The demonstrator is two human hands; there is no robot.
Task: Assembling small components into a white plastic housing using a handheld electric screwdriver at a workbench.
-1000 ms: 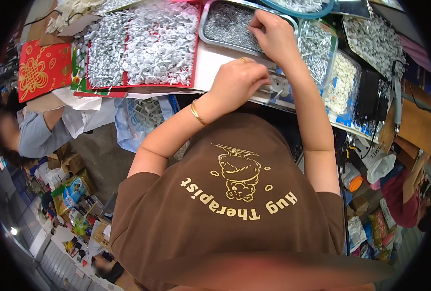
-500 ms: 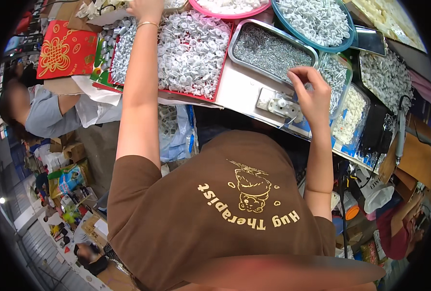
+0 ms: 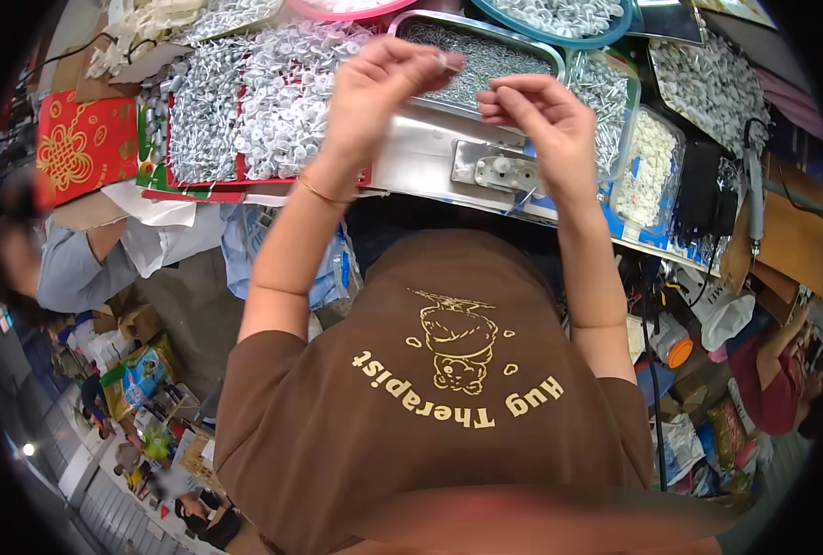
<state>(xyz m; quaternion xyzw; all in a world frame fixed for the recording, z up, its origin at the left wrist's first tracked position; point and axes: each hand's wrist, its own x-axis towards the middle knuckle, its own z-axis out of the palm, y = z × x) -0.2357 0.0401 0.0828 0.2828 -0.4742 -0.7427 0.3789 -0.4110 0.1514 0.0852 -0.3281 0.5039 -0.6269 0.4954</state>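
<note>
My left hand [image 3: 374, 97], slightly blurred, pinches a small white piece [image 3: 448, 62] between thumb and fingertips over the metal tray [image 3: 439, 108] of fine grey metal bits. Close by on the right, my right hand [image 3: 555, 129] has its thumb and fingers pressed together at the tray's front edge. Whatever it may hold is too small to make out. Below and between the hands, a small metal fixture [image 3: 471, 165] with a white plastic part [image 3: 501, 168] sits at the table's front edge.
To the left lie heaps of white round-headed parts [image 3: 286, 120] and silver pins [image 3: 203, 129]. A teal basin [image 3: 559, 39] stands behind. On the right are a clear tub of metal pins [image 3: 598, 111], a container of cream pieces [image 3: 647, 180] and a grey corded tool [image 3: 756, 190].
My left hand has come back from the far left to the tray, now with a small white piece in its fingertips. My right hand has shifted slightly left in the picture.
</note>
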